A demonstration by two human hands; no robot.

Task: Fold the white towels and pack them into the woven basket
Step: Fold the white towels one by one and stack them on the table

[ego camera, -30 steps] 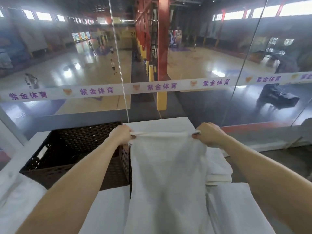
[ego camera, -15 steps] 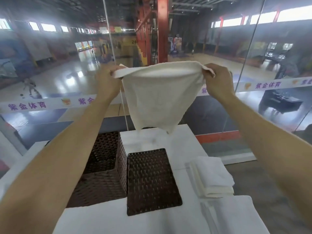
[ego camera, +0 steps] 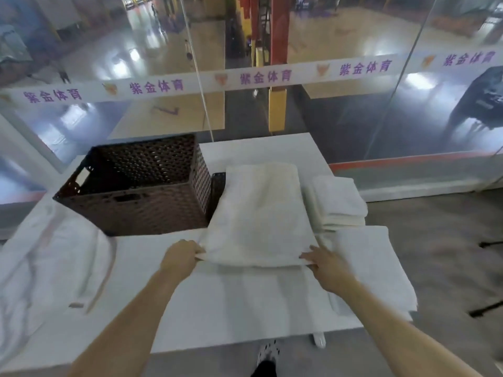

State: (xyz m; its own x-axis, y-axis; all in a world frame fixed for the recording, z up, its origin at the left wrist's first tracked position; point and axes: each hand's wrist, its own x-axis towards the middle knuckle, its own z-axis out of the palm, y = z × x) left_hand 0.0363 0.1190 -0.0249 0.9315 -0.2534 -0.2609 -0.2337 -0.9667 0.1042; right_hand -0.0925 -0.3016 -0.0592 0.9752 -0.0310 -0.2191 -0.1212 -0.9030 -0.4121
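Observation:
A white towel [ego camera: 258,213] lies spread flat on the white table [ego camera: 217,303], folded over, reaching from the table's middle toward its far edge. My left hand [ego camera: 179,258] pinches its near left corner. My right hand [ego camera: 325,263] holds its near right corner, fingers on the cloth. The dark brown woven basket [ego camera: 136,205] stands open at the far left, right beside the towel. Its dark lid [ego camera: 217,186] shows only as a strip between the basket and the towel. A stack of folded white towels [ego camera: 337,202] sits to the right.
A loose white cloth [ego camera: 46,265] lies crumpled at the left. Another flat white towel [ego camera: 373,265] lies at the right edge of the table. A glass wall [ego camera: 353,110] with a printed band stands just behind the table. My shoe [ego camera: 268,355] shows below the near edge.
The towel, held high in the air by two corners half a second ago, has come down and now lies flat on the table over the lid. Both hands moved down and toward me.

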